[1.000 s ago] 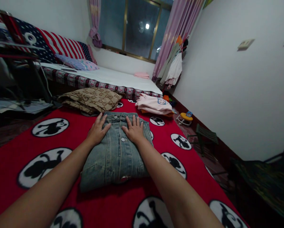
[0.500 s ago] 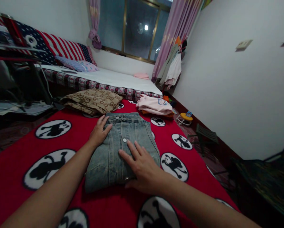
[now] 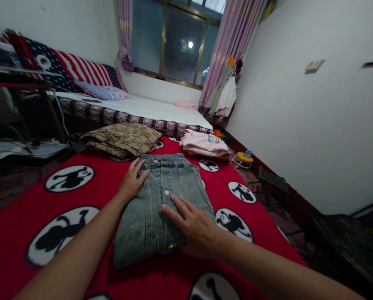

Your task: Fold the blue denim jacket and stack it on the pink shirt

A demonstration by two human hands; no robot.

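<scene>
A folded blue denim garment (image 3: 155, 212) with metal buttons down its middle lies on a red blanket (image 3: 89, 233) patterned with black figures in white ovals. My left hand (image 3: 133, 179) rests at its upper left edge, fingers stretched out and thumb spread onto the cloth. Over the lower right of the denim lies my right hand (image 3: 192, 223), palm down with fingers apart, just below a button. It covers part of the garment's right side. Neither hand grips the fabric.
Beyond the denim lie a brown patterned folded cloth (image 3: 124, 139) and a folded pink garment (image 3: 205, 143). A bed (image 3: 149, 106) stands under the window. To the right are a yellow-topped stool (image 3: 244, 157), a dark folding stool (image 3: 272, 180) and a wall; a cluttered desk (image 3: 24, 83) is at left.
The view has tilted up slightly, so everything sits a little lower in the picture. Both hands stay on the denim in nearly the same places, and the garment keeps its shape.
</scene>
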